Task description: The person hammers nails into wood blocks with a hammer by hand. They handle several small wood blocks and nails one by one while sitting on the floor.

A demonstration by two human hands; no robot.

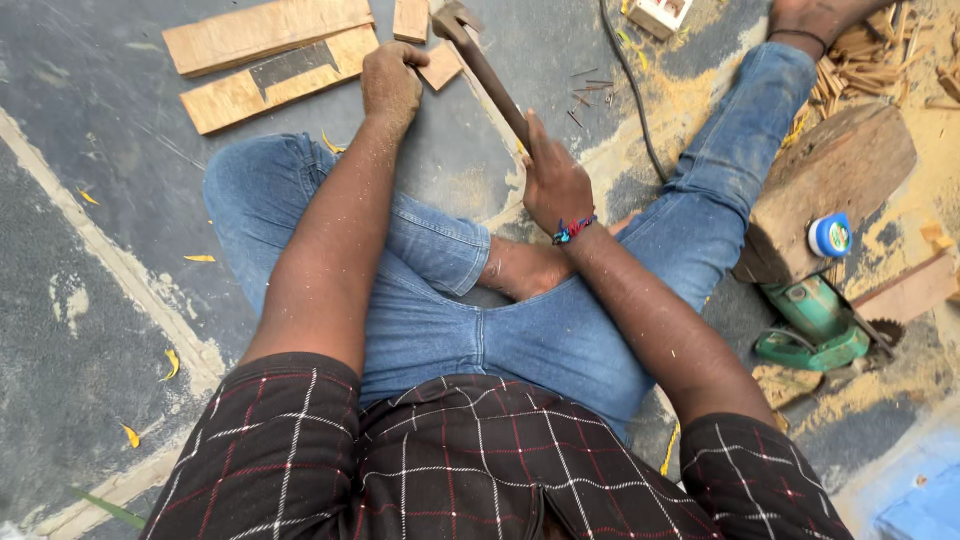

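I sit on a grey floor in blue jeans. My right hand (553,183) is shut on the wooden handle of a hammer (480,65), whose metal head hangs above a small wooden block (441,66). My left hand (390,82) is closed and rests on the floor beside that block, its fingers holding something too small to make out. Just left of it lies a plywood board with a notch cut in it (275,78), next to another plank (262,30).
A short wood piece (410,18) lies at the top. A black cable (630,85) crosses the floor. At right are a thick log (830,190) with a small blue-lidded tub (829,236), a green power tool (815,325), sawdust and wood strips (865,65).
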